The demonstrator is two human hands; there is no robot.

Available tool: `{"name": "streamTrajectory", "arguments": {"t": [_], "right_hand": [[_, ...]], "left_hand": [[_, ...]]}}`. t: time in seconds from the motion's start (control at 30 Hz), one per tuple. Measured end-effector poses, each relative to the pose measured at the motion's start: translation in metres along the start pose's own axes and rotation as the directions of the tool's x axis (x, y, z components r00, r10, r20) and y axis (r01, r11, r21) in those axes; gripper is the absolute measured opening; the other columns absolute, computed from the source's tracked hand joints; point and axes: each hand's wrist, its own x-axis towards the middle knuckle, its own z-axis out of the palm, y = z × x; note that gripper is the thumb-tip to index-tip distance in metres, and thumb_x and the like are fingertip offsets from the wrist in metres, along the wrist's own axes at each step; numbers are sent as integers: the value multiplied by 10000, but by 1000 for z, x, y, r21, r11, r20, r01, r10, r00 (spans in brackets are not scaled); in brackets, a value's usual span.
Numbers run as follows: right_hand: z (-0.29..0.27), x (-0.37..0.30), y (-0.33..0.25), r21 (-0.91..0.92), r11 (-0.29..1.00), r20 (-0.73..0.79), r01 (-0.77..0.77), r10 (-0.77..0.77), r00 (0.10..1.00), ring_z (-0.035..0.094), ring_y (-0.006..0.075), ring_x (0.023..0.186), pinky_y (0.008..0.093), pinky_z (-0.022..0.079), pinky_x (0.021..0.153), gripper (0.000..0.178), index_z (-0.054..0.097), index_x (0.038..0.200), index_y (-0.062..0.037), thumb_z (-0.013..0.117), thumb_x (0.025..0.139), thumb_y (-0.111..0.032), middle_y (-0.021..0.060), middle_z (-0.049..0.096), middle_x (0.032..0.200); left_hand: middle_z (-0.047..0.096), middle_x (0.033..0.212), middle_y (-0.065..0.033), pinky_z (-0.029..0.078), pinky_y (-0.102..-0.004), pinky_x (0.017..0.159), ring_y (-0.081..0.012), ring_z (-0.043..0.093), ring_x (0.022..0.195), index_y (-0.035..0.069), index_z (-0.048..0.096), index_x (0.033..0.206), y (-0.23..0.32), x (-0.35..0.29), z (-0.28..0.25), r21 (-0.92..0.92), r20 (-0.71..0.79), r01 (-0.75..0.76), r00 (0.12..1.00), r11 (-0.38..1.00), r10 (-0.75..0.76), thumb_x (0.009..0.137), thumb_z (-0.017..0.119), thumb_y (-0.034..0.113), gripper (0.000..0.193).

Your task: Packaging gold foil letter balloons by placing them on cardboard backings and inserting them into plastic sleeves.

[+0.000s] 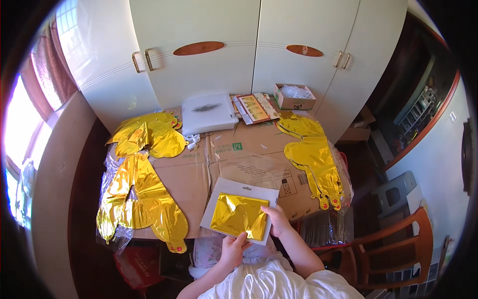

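A folded gold foil balloon (pixel 240 214) lies flat against a white hang card (pixel 211 199), held in front of me at the near edge of the cardboard. My right hand (pixel 277 221) grips the right side, its thumb on the foil and its other fingers hidden behind the card. At the lower edge, my left hand (pixel 235 250) is closed on the card and foil, with its fingertips over the foil's bottom border. Whether a clear sleeve covers the foil, I cannot tell.
Flattened cardboard (pixel 244 154) covers the table. Gold foil balloons lie at left (pixel 139 199), far left (pixel 147 134) and right (pixel 313 159). Along the back are a white packet stack (pixel 209 113), printed cards (pixel 256 108) and a small box (pixel 295 102). A wooden chair (pixel 393 249) stands right.
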Motion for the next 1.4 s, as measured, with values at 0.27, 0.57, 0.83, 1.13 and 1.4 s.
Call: {"name": "streamTrajectory", "arguments": {"t": [0.27, 0.57, 0.83, 1.13, 1.4], "right_hand": [[-15, 12, -28, -209, 974, 62, 89, -78, 995, 562, 173, 1113, 349, 424, 993, 451, 497, 1268, -24, 653, 845, -13, 79, 600, 1201], [-10, 1, -68, -893, -282, 443, 351, -685, 579, 530, 387, 1160, 443, 436, 1012, 579, 498, 1326, -32, 707, 794, -124, 203, 445, 1349], [5, 64, -71, -663, -310, 749, 682, -268, 606, 555, 274, 1197, 381, 448, 1011, 270, 672, 1100, -57, 640, 838, -111, 113, 621, 1244], [4, 76, -69, -683, -250, 731, 686, -232, 642, 574, 278, 1155, 385, 449, 998, 333, 669, 1112, -51, 669, 853, -260, 102, 641, 1198], [0, 19, -72, -698, -323, 710, 639, -196, 677, 439, 334, 1276, 474, 337, 1080, 682, 546, 1269, -13, 688, 803, -491, 184, 495, 1343]], "left_hand": [[683, 1024, -91, 551, -315, 757, -213, 672, 903, 54, 648, 1014, 20, -26, -4, 758, 142, -43, 985, 651, -100, 887, 675, 226, 216], [365, 1466, -165, 269, -537, 1111, -370, 313, 1382, 181, 413, 1425, 61, -2, 17, 588, 683, -457, 723, -667, 107, 697, 759, 290, 814], [445, 1427, -121, 309, -536, 1089, -312, 381, 1362, 165, 502, 1347, 56, 14, 18, 493, 766, -449, 630, -745, 127, 773, 686, 247, 608], [451, 1420, -112, 307, -563, 1080, -305, 383, 1359, 155, 481, 1369, 69, 15, 10, 467, 764, -501, 643, -728, 47, 789, 699, 344, 647], [440, 1424, -129, 273, -561, 1104, -333, 370, 1361, 150, 460, 1385, 77, -11, -19, 577, 691, -406, 705, -708, 159, 746, 746, 359, 731]]}}
